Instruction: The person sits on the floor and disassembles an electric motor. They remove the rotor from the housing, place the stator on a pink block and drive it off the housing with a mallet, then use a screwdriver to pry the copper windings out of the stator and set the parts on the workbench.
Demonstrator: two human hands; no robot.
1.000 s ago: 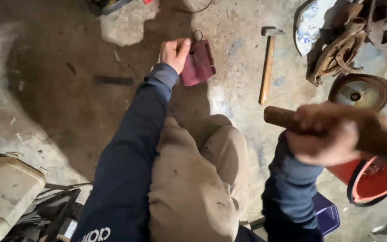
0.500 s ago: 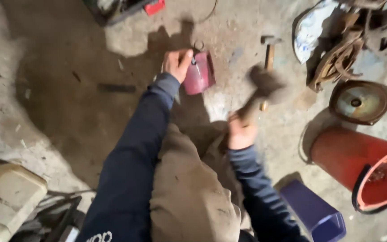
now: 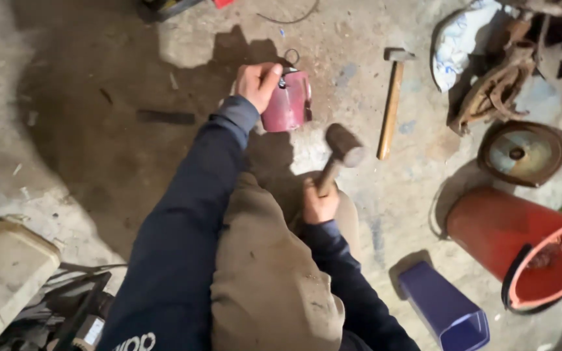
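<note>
Clenched around the wooden handle of a dark-headed mallet (image 3: 343, 145), the right hand (image 3: 320, 203) sits just above the person's knee, with the mallet head raised a little to the lower right of the dark red metal piece (image 3: 287, 101) and not touching it. That curved red piece lies on the concrete floor (image 3: 99, 130), and the left hand (image 3: 257, 83) grips its left edge, fingers wrapped over the rim. Well to the right of the red piece, a second hammer (image 3: 392, 97) with a long wooden handle lies flat on the floor, untouched. Farther right of it sit a rusty tangle of metal parts (image 3: 497, 91) and a round rusted disc (image 3: 523, 153). Below the disc, an orange-red bucket (image 3: 515, 240) lies on its side, and a blue box-shaped container (image 3: 447, 309) lies tipped just left of the bucket. Far to the lower left of the red piece stands a cream plastic canister (image 3: 4, 276); beside it a small white label (image 3: 90, 330) shows on dark clutter, its print too small to tell.
</note>
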